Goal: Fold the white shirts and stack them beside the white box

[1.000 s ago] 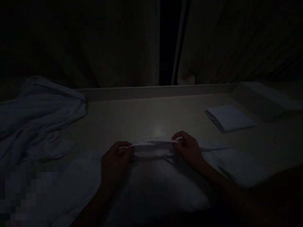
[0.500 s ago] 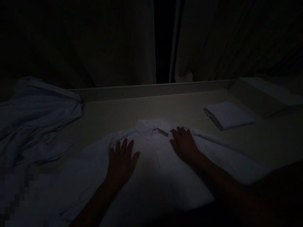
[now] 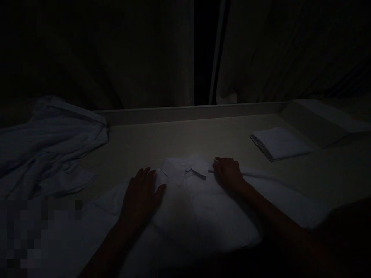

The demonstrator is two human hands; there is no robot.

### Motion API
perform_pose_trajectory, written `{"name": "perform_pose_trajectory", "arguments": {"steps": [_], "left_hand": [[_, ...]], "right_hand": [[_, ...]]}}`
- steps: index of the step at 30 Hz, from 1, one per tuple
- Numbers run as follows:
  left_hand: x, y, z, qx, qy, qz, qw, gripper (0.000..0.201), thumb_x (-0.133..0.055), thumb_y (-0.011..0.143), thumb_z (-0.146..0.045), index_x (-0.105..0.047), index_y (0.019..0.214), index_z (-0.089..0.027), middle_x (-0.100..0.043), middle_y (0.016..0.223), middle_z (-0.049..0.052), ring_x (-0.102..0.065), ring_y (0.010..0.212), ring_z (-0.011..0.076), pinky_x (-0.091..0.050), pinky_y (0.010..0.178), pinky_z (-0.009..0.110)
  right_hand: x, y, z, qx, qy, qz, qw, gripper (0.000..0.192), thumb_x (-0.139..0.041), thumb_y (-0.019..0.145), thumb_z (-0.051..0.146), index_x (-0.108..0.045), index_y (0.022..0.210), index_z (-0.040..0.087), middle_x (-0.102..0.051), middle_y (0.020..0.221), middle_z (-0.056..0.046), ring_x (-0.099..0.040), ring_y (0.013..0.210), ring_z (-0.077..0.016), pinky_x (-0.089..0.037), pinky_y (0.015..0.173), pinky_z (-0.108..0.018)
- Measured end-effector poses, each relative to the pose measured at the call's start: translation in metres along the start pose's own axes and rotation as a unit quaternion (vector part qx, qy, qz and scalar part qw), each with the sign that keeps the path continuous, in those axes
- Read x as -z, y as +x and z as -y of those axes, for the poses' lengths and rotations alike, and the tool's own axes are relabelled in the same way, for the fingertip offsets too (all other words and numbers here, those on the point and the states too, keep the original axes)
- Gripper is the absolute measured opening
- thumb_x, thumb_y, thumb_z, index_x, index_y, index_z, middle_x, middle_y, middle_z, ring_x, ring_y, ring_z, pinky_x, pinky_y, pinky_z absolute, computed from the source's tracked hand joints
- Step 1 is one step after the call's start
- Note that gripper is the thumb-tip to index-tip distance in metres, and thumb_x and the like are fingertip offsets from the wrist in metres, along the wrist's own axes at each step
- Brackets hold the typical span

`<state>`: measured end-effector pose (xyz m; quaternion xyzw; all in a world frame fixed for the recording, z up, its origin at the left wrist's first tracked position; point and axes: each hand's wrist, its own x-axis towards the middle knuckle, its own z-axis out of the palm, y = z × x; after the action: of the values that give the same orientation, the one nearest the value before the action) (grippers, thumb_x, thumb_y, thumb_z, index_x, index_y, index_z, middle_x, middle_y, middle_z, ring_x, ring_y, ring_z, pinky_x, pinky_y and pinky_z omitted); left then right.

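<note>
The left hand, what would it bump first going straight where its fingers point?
Probably the raised edge at the back of the table, though the left hand might graze the shirt collar in passing; darkness makes depth unclear.

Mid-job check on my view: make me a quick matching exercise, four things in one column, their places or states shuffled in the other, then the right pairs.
Things
1 pale shirt
2 left hand
3 folded cloth
4 crumpled cloth

Places or states
A heaped loosely at the picture's left
B laid out front up, collar at the far end
C palm down, thumb apart from the fingers
D a neat flat packet toward the picture's right

Pairs: 1-B, 2-C, 3-D, 4-A
</note>
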<state>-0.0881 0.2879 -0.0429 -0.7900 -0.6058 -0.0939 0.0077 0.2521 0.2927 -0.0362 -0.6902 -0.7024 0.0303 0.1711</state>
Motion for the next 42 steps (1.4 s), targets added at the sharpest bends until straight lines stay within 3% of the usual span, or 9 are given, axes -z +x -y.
{"name": "perform_pose_trajectory", "arguments": {"steps": [3, 10, 14, 19, 26, 30, 33, 38, 42], "left_hand": [[-0.012, 0.009, 0.007, 0.019, -0.016, 0.006, 1.000, 0.067, -0.031, 0.094, -0.050, -0.039, 0.145, -0.009, -0.039, 0.153, 0.017, -0.028, 0.144, 0.0342, -0.024, 0.116, 0.052], [0.001, 0.018, -0.003, 0.023, 0.006, 0.047, 0.999, 0.058, -0.028, 0.094, -0.052, -0.059, 0.130, -0.017, -0.067, 0.111, 0.015, -0.059, 0.108, 0.0312, -0.039, 0.096, 0.050], [0.007, 0.020, -0.006, 0.037, 0.019, 0.078, 0.996, 0.052, -0.030, 0.092, -0.049, -0.070, 0.109, -0.020, -0.068, 0.100, 0.015, -0.059, 0.100, 0.0339, -0.041, 0.087, 0.052], [0.019, 0.012, -0.010, 0.022, -0.134, -0.006, 0.991, 0.040, -0.040, 0.091, -0.048, -0.067, 0.107, -0.023, -0.069, 0.110, 0.008, -0.059, 0.108, 0.0268, -0.038, 0.100, 0.046], [0.032, -0.003, -0.021, 0.176, -0.200, -0.141, 0.953, 0.025, -0.050, 0.086, -0.039, -0.063, 0.104, -0.027, -0.067, 0.104, 0.005, -0.062, 0.097, 0.0236, -0.049, 0.087, 0.040], [0.001, 0.010, -0.007, 0.078, -0.145, -0.100, 0.981, 0.030, -0.048, 0.081, -0.027, -0.059, 0.109, -0.021, -0.064, 0.110, 0.010, -0.058, 0.107, 0.0270, -0.045, 0.097, 0.044], [-0.014, 0.019, -0.001, 0.088, -0.120, -0.068, 0.986, 0.037, -0.050, 0.079, -0.027, -0.056, 0.114, -0.019, -0.064, 0.112, 0.011, -0.058, 0.106, 0.0277, -0.045, 0.095, 0.044], [-0.006, 0.020, -0.007, 0.105, -0.129, 0.003, 0.986, 0.048, -0.054, 0.079, -0.043, -0.061, 0.119, -0.017, -0.067, 0.116, 0.014, -0.061, 0.106, 0.0298, -0.047, 0.089, 0.043], [0.004, 0.019, -0.010, 0.091, -0.162, 0.065, 0.981, 0.047, -0.051, 0.081, -0.052, -0.068, 0.111, -0.020, -0.069, 0.113, 0.012, -0.061, 0.107, 0.0297, -0.046, 0.091, 0.044]], "right_hand": [[-0.002, -0.001, 0.002, 0.007, 0.038, 0.062, 0.997, 0.026, -0.051, 0.094, 0.034, -0.071, 0.102, 0.019, -0.070, 0.096, -0.011, -0.059, 0.095, -0.0259, -0.037, 0.085, -0.039], [0.017, -0.009, 0.002, 0.030, 0.297, 0.159, 0.941, 0.012, -0.068, 0.075, 0.025, -0.058, 0.077, 0.020, -0.059, 0.073, 0.003, -0.051, 0.065, -0.0121, -0.034, 0.057, -0.023], [0.026, -0.006, 0.002, 0.017, 0.384, 0.203, 0.900, 0.018, -0.069, 0.073, 0.026, -0.058, 0.086, 0.020, -0.056, 0.069, 0.005, -0.049, 0.062, -0.0106, -0.036, 0.056, -0.022], [0.038, -0.003, 0.003, -0.030, 0.433, 0.129, 0.892, 0.024, -0.071, 0.071, 0.028, -0.061, 0.091, 0.019, -0.062, 0.075, 0.002, -0.058, 0.069, -0.0132, -0.043, 0.063, -0.025], [0.053, -0.011, 0.008, 0.006, 0.368, -0.019, 0.930, 0.032, -0.064, 0.070, 0.015, -0.062, 0.101, 0.021, -0.066, 0.092, -0.003, -0.062, 0.080, -0.0161, -0.046, 0.070, -0.026], [0.027, -0.008, 0.001, -0.011, 0.261, 0.056, 0.964, 0.055, -0.067, 0.069, 0.013, -0.059, 0.123, 0.019, -0.070, 0.097, -0.007, -0.065, 0.084, -0.0196, -0.048, 0.074, -0.030], [0.020, -0.004, -0.004, 0.010, 0.249, 0.134, 0.959, 0.042, -0.072, 0.075, 0.026, -0.067, 0.116, 0.020, -0.071, 0.109, -0.010, -0.066, 0.094, -0.0230, -0.049, 0.083, -0.034], [0.034, -0.004, -0.007, 0.057, 0.284, 0.225, 0.930, 0.030, -0.054, 0.092, 0.043, -0.074, 0.098, 0.020, -0.074, 0.097, -0.007, -0.066, 0.084, -0.0206, -0.049, 0.074, -0.031], [0.035, -0.002, -0.008, 0.058, 0.291, 0.215, 0.931, 0.030, -0.052, 0.092, 0.037, -0.072, 0.082, 0.017, -0.069, 0.077, -0.003, -0.061, 0.068, -0.0154, -0.043, 0.061, -0.025]]}}
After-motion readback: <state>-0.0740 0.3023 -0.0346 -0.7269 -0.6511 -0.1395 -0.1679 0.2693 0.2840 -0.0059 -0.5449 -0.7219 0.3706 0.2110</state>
